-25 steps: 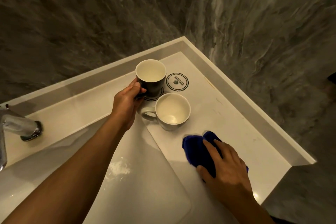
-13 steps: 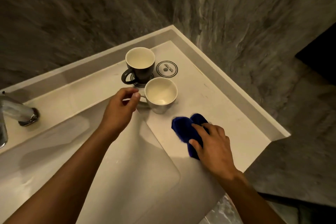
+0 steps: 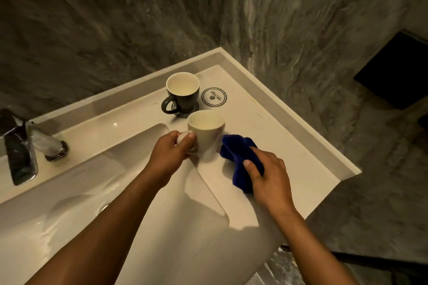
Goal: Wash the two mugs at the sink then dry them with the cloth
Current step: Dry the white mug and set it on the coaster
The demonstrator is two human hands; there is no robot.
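While the left hand [image 3: 168, 156] closes its grip on the handle of the white mug [image 3: 206, 133] at the middle of the frame, upright, the right hand [image 3: 269, 178] just right of it is clenched on the blue cloth [image 3: 239, 157], which lies against the worktop [image 3: 289, 146] and touches the mug's side. Above them the dark mug [image 3: 183, 93] stands on a round coaster [image 3: 185, 111], a second coaster [image 3: 213, 97] beside it. At far left is the tap [image 3: 20, 146], with the sink [image 3: 81, 203] lower left.
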